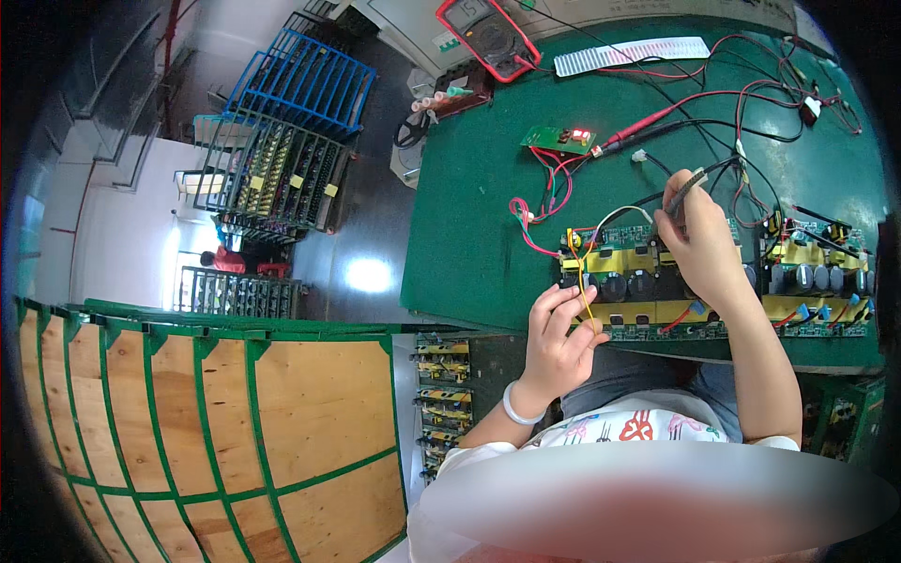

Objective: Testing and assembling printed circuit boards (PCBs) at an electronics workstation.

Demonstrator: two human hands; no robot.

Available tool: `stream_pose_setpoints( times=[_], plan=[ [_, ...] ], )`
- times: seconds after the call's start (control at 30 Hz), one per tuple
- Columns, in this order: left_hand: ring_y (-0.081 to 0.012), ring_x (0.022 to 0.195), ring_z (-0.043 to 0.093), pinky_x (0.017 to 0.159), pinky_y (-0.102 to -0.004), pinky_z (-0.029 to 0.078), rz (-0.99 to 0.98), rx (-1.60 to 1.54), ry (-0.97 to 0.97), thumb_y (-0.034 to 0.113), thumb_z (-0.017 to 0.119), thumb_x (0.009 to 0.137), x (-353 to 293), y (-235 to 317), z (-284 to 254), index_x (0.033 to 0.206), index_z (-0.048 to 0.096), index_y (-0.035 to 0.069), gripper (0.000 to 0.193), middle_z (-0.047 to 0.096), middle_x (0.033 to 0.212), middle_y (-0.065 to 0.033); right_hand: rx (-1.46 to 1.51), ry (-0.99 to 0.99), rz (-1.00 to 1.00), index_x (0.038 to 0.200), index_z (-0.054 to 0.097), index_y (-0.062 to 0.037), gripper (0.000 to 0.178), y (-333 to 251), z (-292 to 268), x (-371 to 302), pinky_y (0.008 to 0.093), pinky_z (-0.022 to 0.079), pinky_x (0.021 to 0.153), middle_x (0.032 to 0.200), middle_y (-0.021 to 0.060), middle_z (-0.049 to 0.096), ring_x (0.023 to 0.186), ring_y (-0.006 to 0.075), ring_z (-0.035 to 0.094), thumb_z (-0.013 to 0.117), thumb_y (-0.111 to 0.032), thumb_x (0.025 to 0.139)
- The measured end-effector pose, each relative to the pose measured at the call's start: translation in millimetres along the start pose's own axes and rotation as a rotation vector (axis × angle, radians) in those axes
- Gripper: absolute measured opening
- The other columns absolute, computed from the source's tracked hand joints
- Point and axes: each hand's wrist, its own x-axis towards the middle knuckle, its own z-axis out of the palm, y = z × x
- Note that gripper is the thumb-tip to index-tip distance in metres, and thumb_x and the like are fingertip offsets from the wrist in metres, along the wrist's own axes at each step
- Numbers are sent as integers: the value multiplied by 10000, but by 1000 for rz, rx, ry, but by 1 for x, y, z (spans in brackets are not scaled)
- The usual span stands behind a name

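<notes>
Pinching a thin yellow wire (586, 291) between thumb and forefinger, left hand (558, 342) closed on it just past the near edge of the desk (469, 216), white bangle (519, 409) on the wrist below. Wire running up from those fingers to the circuit board (648, 286) directly beyond them, a long board with yellow blocks and dark round capacitors, lying along the desk's near edge. Further right, right hand (699, 244) curled shut around a black probe (687, 188), tip aimed down at the board under the fingers, black lead trailing away behind. Second board (812, 281) just right of that hand; small green board (558, 139) with a red lit display and a red-cased meter (488, 36) well beyond the fingers, red and black leads (713, 103) strewn between.

Likely trouble: probe tip slipping and bridging neighbouring parts, given how tightly components crowd under the right fingers; wire tugged too hard by the left and pulled loose at its board end; leads snagging the wrist and dragging the small board.

Room: board sitting right at the desk lip, so nothing to spare on the near side; bare green surface open left of the left fingers; right side hemmed by the second board; cluttered with cable beyond
</notes>
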Motion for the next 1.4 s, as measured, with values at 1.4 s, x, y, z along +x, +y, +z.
stream_pose_setpoints(
  times=[1.4],
  plan=[
    [-336,1181,524,1028,-465,417,20,25,41,137,797,700,-5,-7,7,773,657,78,169,625,1275,-100,68,-70,-24,941,572,7,140,-13,20,3,374,495,645,729,149,636,680,287,635,656,-104,921]
  ],
)
